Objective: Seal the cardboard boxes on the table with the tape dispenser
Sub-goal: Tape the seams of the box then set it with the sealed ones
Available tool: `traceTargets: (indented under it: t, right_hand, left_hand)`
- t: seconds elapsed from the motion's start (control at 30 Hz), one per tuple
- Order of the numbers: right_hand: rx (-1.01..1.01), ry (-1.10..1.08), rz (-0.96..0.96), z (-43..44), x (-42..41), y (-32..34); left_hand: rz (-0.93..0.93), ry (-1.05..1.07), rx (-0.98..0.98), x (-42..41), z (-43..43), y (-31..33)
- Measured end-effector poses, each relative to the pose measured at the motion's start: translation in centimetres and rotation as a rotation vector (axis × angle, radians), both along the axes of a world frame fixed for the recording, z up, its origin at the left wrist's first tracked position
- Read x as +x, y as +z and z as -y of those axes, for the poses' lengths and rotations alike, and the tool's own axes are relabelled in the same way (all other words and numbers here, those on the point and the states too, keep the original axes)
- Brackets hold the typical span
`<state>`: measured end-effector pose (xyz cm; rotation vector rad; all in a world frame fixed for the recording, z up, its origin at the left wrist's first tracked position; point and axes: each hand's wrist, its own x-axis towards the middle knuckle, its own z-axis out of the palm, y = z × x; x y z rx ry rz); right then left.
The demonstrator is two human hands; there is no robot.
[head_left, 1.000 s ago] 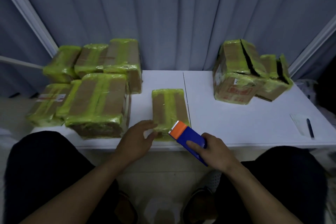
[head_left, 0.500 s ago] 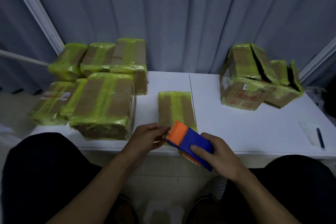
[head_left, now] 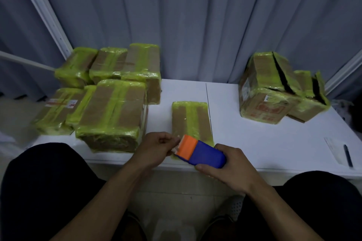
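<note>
- The right hand [head_left: 229,168] wraps the blue body of the tape dispenser [head_left: 201,152]. The left hand [head_left: 156,146], fingers curled, pinches at the orange mouth, on the tape end [head_left: 175,149] I judge, though the strip barely shows.
- The dispenser hangs over the near end of the flat box [head_left: 191,119], which lies at the front edge of the table [head_left: 254,143].
- To do this well, draw out a short length and keep it taut and untwisted. Then swing the dispenser in line with the box before sticking down at its near end.
- The dispenser's long axis runs slantwise: the orange mouth aims left and a touch away, the blue tail back toward the right wrist.
- The box's long axis runs straight away from the person.
</note>
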<state>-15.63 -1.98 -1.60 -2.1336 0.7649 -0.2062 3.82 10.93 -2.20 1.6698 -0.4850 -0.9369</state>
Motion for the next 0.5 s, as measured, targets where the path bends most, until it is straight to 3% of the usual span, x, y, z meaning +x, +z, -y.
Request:
traceTargets:
  t: [0.27,0.5]
  right_hand:
    - [-0.106,-0.035,-0.077,1.7,-1.4,-0.5]
    - [-0.193,-0.01,-0.198,1.1,-1.0,-0.3]
  left_hand:
    - [0.286,0.103,0.033,2.3,-0.9,-0.7]
    - [0.146,0.089,0.145,1.4,-1.1,-3.0]
